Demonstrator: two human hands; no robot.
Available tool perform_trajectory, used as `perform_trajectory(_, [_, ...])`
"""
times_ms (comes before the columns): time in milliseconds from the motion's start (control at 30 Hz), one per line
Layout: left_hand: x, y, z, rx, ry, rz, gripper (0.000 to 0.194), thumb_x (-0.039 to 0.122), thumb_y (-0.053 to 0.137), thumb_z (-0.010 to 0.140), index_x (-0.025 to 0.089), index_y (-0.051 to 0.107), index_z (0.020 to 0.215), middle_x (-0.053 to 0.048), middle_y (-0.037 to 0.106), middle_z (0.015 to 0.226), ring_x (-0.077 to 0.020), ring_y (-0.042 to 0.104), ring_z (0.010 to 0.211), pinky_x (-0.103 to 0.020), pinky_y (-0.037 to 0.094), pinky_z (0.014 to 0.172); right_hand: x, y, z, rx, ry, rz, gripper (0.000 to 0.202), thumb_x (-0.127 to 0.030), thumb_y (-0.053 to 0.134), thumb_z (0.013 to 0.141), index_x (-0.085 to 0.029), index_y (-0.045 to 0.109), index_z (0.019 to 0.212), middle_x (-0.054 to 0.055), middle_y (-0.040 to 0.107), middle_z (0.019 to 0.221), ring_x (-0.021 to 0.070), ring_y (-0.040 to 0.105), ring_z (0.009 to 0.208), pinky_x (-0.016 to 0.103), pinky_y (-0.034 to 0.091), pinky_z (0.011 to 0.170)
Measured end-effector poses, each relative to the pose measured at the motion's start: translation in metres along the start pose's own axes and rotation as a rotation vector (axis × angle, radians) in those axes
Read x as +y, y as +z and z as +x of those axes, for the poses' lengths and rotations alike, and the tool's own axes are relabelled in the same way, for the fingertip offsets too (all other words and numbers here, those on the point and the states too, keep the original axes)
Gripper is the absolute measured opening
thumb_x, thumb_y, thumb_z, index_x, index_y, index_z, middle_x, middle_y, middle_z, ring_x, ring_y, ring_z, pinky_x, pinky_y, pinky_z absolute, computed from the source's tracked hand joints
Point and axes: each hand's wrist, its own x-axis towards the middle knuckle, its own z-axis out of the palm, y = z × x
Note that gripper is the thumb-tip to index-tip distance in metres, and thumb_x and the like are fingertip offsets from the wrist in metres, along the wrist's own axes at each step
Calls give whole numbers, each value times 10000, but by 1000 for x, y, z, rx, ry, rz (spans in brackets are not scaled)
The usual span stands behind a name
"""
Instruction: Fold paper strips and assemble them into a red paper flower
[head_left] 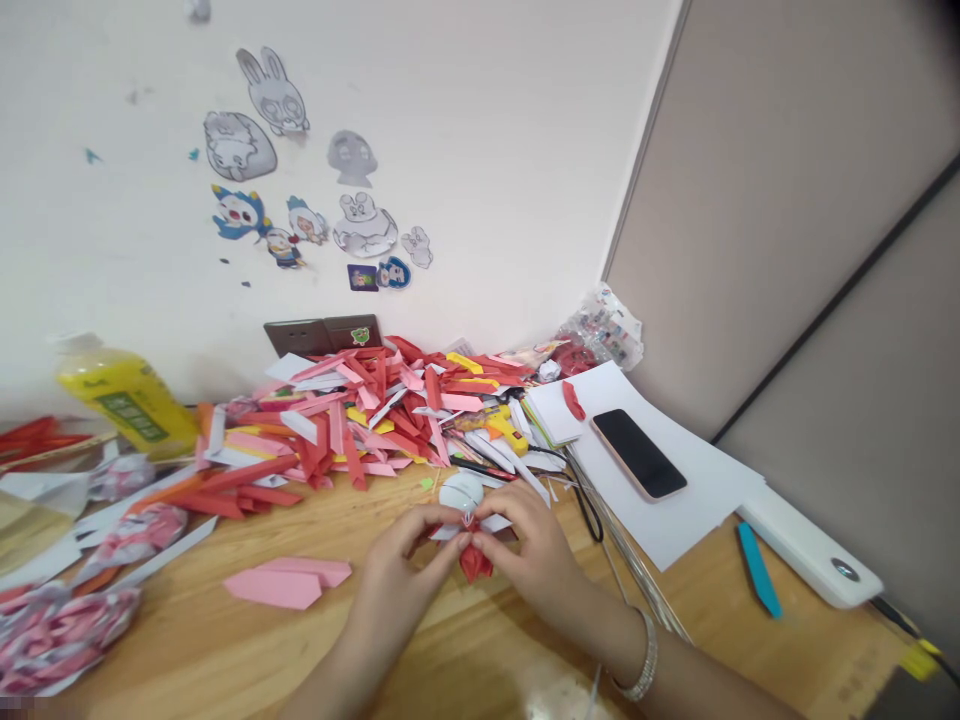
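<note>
Both hands meet at the middle of the wooden table. My left hand (411, 560) and my right hand (531, 540) pinch a small red folded paper piece (475, 563) between thumbs and fingertips. White paper shows at the top of this piece, between the fingers. Just beyond the fingertips is a round white object (460, 492), whose kind I cannot make out. A pink folded paper strip (288, 582) lies on the table to the left of my left hand.
Behind the hands spreads a heap of red, pink, white and yellow folded strips (352, 410), with a yellow glue gun (504, 428). A yellow drink bottle (135, 400) leans at left. A phone (639, 453) lies on white paper, near a white power strip (806, 550).
</note>
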Motion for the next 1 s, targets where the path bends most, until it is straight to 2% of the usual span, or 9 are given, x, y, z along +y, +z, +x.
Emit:
perform_trajectory(167, [1, -1, 1, -22, 47, 1, 97, 287, 638, 715, 209, 646, 772, -36, 701, 795, -202, 645, 778, -321, 518, 741, 0, -1, 0, 29, -69, -16, 27, -188, 605, 803, -202, 583, 796, 17, 623, 788, 175, 561, 792, 302, 427, 720])
perform_trajectory(467, [6, -7, 4, -108, 175, 45, 60, 255, 611, 751, 214, 591, 711, -28, 650, 751, -187, 609, 742, -291, 483, 694, 1, -2, 1, -11, -131, -12, 14, -219, 573, 833, -210, 573, 824, 22, 633, 826, 177, 568, 817, 311, 426, 757])
perform_trajectory(733, [10, -11, 5, -186, 202, 134, 82, 258, 550, 787, 222, 567, 715, -13, 600, 716, -176, 569, 694, -273, 445, 667, 4, -3, 1, -49, -211, -44, 49, -216, 550, 842, -204, 549, 795, 28, 611, 802, 170, 559, 783, 303, 435, 723])
perform_trajectory(867, [13, -14, 7, -238, 155, 146, 112, 289, 542, 797, 223, 558, 708, -9, 594, 719, -173, 559, 693, -260, 430, 652, 1, -2, 0, -22, -125, 7, 76, -210, 603, 780, -202, 538, 741, 15, 598, 772, 160, 561, 750, 287, 440, 700])
perform_trajectory(1000, [12, -16, 10, -280, 28, 130, 154, 332, 554, 782, 211, 562, 687, 8, 579, 674, -156, 534, 634, -237, 394, 575, -1, 0, -1, -82, 131, 112, 122, -171, 658, 697, -195, 539, 714, -15, 592, 719, 138, 559, 694, 247, 439, 655])
